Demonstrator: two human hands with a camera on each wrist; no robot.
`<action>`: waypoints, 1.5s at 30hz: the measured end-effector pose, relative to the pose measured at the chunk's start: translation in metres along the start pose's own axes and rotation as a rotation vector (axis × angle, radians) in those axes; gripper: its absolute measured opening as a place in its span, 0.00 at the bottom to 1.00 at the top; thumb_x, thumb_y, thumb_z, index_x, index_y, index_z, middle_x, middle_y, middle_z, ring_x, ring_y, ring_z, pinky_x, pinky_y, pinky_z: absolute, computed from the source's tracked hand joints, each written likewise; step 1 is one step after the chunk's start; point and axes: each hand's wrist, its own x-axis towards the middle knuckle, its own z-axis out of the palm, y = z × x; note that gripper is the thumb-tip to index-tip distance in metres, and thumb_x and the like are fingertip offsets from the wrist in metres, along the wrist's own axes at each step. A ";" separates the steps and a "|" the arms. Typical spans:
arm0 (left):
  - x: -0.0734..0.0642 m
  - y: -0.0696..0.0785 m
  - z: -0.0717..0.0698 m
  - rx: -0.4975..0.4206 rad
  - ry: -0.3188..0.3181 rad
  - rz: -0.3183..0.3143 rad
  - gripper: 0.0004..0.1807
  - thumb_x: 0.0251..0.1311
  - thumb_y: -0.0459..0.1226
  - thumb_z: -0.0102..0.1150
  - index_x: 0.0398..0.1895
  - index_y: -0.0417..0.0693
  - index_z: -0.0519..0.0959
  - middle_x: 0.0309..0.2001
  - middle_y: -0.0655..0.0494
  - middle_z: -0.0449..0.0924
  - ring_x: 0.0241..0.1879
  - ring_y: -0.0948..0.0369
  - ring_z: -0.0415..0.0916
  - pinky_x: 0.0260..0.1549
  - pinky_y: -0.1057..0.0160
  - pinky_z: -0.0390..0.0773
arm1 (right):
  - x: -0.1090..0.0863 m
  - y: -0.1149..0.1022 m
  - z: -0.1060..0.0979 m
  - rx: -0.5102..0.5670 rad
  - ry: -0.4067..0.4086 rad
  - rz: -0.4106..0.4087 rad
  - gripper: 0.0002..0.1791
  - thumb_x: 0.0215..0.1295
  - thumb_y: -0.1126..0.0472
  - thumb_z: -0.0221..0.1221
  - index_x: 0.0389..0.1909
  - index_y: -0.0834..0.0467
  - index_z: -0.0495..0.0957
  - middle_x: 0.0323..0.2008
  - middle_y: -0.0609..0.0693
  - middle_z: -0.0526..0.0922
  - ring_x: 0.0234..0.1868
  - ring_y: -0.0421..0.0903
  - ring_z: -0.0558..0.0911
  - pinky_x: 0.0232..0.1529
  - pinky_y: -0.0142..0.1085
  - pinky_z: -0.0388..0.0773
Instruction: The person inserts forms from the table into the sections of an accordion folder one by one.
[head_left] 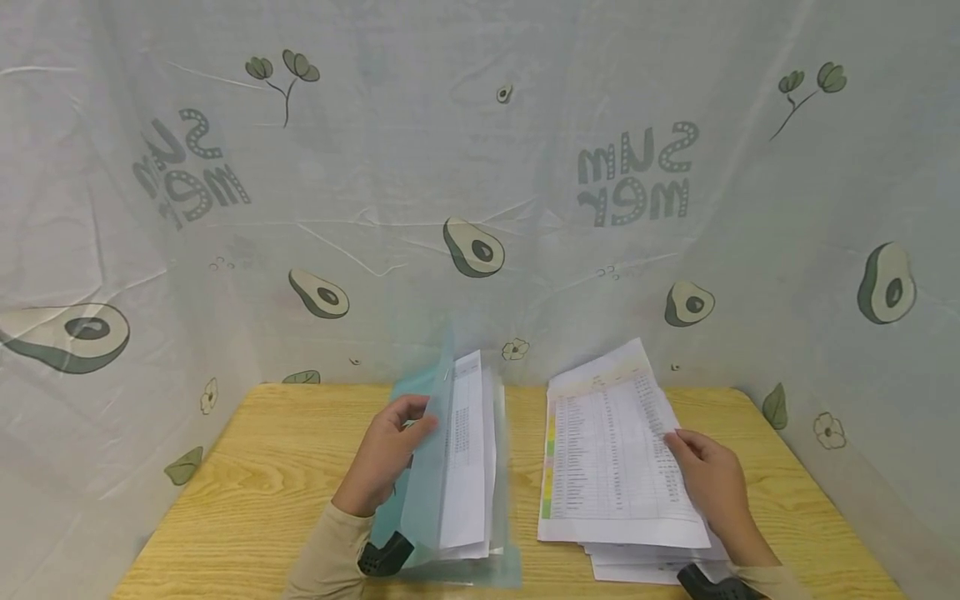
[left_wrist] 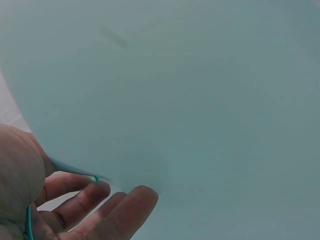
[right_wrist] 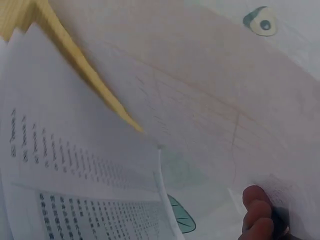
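Note:
On the left of the table, my left hand (head_left: 390, 454) pinches the translucent blue-green cover of a plastic folder (head_left: 429, 483), which stands raised. Printed papers (head_left: 468, 450) lie inside, just right of that cover. The left wrist view is mostly filled by the cover, with my curled fingers (left_wrist: 132, 210) at its lower left. My right hand (head_left: 712, 483) pinches the right edge of a printed table sheet (head_left: 615, 467) with a coloured strip down its left side. The sheet lifts off a stack of papers (head_left: 637, 571) under it. In the right wrist view, fingertips (right_wrist: 257, 212) show at the lower right.
Both piles are on a wooden table (head_left: 300, 450), side by side with a strip of bare wood between them. A pale curtain (head_left: 405, 125) printed with avocados and leaves hangs behind the table and along both sides. Each wrist carries a black device (head_left: 386, 554).

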 end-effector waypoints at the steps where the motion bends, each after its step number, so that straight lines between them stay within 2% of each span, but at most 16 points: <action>1: 0.000 0.000 -0.001 0.003 0.001 0.001 0.15 0.72 0.36 0.61 0.59 0.44 0.80 0.53 0.47 0.78 0.39 0.56 0.78 0.27 0.62 0.76 | 0.000 0.000 0.000 0.025 0.007 0.014 0.28 0.79 0.49 0.55 0.60 0.71 0.79 0.52 0.67 0.85 0.37 0.44 0.82 0.31 0.28 0.75; 5: -0.001 0.003 -0.004 0.009 0.019 0.007 0.15 0.71 0.36 0.61 0.59 0.43 0.80 0.52 0.47 0.77 0.38 0.57 0.76 0.25 0.63 0.73 | -0.002 -0.002 0.002 0.139 0.020 0.083 0.28 0.78 0.48 0.56 0.61 0.70 0.78 0.51 0.66 0.85 0.29 0.36 0.81 0.28 0.30 0.78; 8: -0.001 0.004 -0.007 0.008 0.031 0.008 0.16 0.71 0.35 0.61 0.59 0.42 0.80 0.52 0.46 0.76 0.38 0.57 0.76 0.26 0.64 0.74 | -0.003 -0.005 0.006 0.202 0.015 0.121 0.29 0.78 0.48 0.57 0.62 0.69 0.78 0.50 0.65 0.85 0.29 0.35 0.82 0.29 0.30 0.80; 12: 0.000 0.005 -0.010 0.015 0.040 0.003 0.16 0.71 0.35 0.61 0.59 0.42 0.80 0.53 0.46 0.75 0.38 0.58 0.75 0.26 0.65 0.72 | -0.003 -0.014 0.010 0.247 -0.011 0.114 0.28 0.77 0.48 0.58 0.62 0.69 0.78 0.46 0.61 0.86 0.30 0.36 0.82 0.29 0.31 0.80; 19: 0.000 0.009 -0.013 0.005 0.042 0.001 0.15 0.72 0.35 0.59 0.59 0.42 0.80 0.54 0.46 0.76 0.42 0.56 0.76 0.31 0.62 0.77 | 0.000 -0.025 0.019 0.250 -0.042 0.075 0.27 0.77 0.48 0.57 0.62 0.68 0.79 0.46 0.62 0.86 0.30 0.39 0.82 0.28 0.31 0.80; 26: -0.001 0.010 -0.016 0.020 0.053 0.003 0.16 0.72 0.36 0.60 0.60 0.43 0.79 0.54 0.46 0.75 0.42 0.57 0.75 0.29 0.65 0.73 | -0.004 -0.031 0.030 0.275 -0.092 0.048 0.26 0.77 0.49 0.58 0.60 0.68 0.80 0.42 0.59 0.87 0.30 0.40 0.83 0.28 0.32 0.80; 31: -0.001 0.009 -0.016 0.000 0.044 0.011 0.16 0.73 0.35 0.59 0.60 0.42 0.79 0.55 0.45 0.75 0.43 0.56 0.77 0.33 0.61 0.78 | -0.006 -0.031 0.035 0.293 -0.119 0.053 0.26 0.77 0.50 0.58 0.60 0.68 0.80 0.41 0.59 0.87 0.30 0.41 0.83 0.28 0.32 0.80; 40: -0.002 0.011 -0.017 -0.001 0.053 0.003 0.16 0.73 0.35 0.59 0.61 0.43 0.79 0.55 0.45 0.76 0.44 0.55 0.77 0.33 0.60 0.79 | -0.006 -0.033 0.031 0.268 -0.101 0.063 0.26 0.78 0.48 0.57 0.59 0.67 0.80 0.41 0.58 0.86 0.29 0.40 0.83 0.28 0.32 0.80; 45: -0.002 0.012 -0.018 -0.013 0.045 0.008 0.16 0.73 0.35 0.59 0.61 0.42 0.79 0.55 0.44 0.77 0.44 0.54 0.78 0.35 0.59 0.80 | -0.008 -0.038 0.032 0.288 -0.102 0.071 0.26 0.77 0.49 0.58 0.60 0.68 0.80 0.41 0.58 0.87 0.30 0.40 0.83 0.28 0.32 0.80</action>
